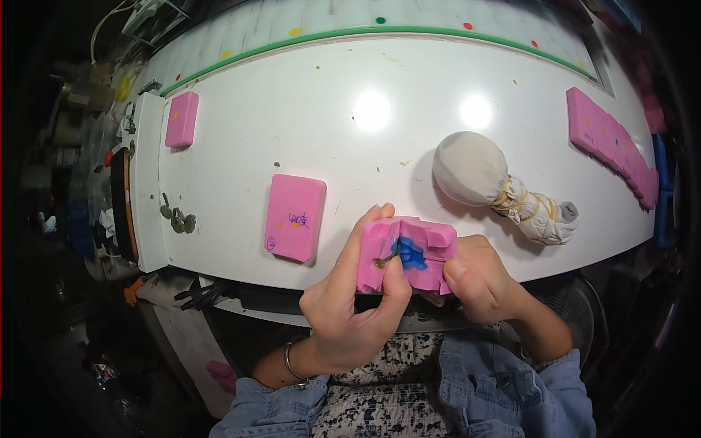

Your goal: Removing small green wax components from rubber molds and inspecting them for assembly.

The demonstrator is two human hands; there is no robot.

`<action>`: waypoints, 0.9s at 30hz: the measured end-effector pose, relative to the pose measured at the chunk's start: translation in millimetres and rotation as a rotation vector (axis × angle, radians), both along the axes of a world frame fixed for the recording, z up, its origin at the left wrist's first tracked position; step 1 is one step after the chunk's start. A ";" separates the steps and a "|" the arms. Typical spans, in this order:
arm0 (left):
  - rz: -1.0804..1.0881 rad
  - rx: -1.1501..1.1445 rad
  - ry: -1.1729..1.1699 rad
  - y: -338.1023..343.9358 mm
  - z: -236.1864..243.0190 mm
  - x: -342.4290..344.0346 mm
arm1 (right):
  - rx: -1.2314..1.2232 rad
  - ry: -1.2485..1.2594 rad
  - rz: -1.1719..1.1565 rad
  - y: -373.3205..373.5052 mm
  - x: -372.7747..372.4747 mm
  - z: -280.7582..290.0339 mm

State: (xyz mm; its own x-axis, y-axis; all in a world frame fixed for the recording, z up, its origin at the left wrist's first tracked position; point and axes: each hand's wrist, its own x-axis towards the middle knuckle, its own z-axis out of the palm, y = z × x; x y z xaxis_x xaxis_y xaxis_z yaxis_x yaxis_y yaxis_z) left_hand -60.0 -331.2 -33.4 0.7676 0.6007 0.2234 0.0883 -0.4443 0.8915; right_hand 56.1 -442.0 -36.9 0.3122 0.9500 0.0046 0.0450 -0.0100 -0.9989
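A pink, rubbery, mould-like piece (439, 239) is held between my two hands just over the table's near edge, its faces spread apart. A blue patch (412, 255) shows in its middle. My left hand (349, 306) grips the left side, with the thumb pressed near a small dark green bit (382, 261) on the pink surface. On the other side, my right hand (483, 281) pinches the lower right edge between thumb and fingers. Left of my hands, a pink block (298, 204) with blue handwriting lies on the white table (350, 175).
A round cloth-wrapped bundle (471, 169), tied with tan bands, lies right of my hands. Overlapping pink blocks (610, 142) line the right edge. Another pink block (182, 120) sits at far left, above dark green scraps (178, 219). A green-edged strip (328, 34) crosses the back.
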 end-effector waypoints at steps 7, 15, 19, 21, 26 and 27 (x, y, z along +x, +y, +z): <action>0.017 -0.033 -0.029 0.3 -3.3 -2.4 | -0.060 0.060 0.044 -2.0 -1.8 -0.1; 0.032 -0.085 -0.017 0.4 -3.7 -3.7 | -0.102 0.028 0.035 -2.5 -1.6 1.1; 0.002 -0.051 -0.037 2.1 -7.4 -4.2 | -0.067 0.019 0.038 -4.6 -2.3 -6.3; -0.001 -0.046 -0.051 2.8 -7.8 -4.0 | -0.053 0.009 0.037 -4.9 -4.0 -5.2; 0.015 0.057 -0.045 1.3 -9.1 -2.5 | -0.196 0.159 -0.043 -6.0 -11.0 2.4; 0.016 0.055 -0.047 0.4 -9.4 -2.0 | -0.198 0.157 -0.042 -5.6 -12.2 0.8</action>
State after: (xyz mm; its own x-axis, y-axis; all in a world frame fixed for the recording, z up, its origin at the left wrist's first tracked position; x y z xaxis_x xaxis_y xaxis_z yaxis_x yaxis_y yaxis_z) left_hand -62.0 -330.8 -42.8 0.7458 0.5988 0.2919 0.0550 -0.4920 0.8689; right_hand 43.9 -447.5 -36.1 0.3336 0.9138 -0.2318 -0.1150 -0.2046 -0.9721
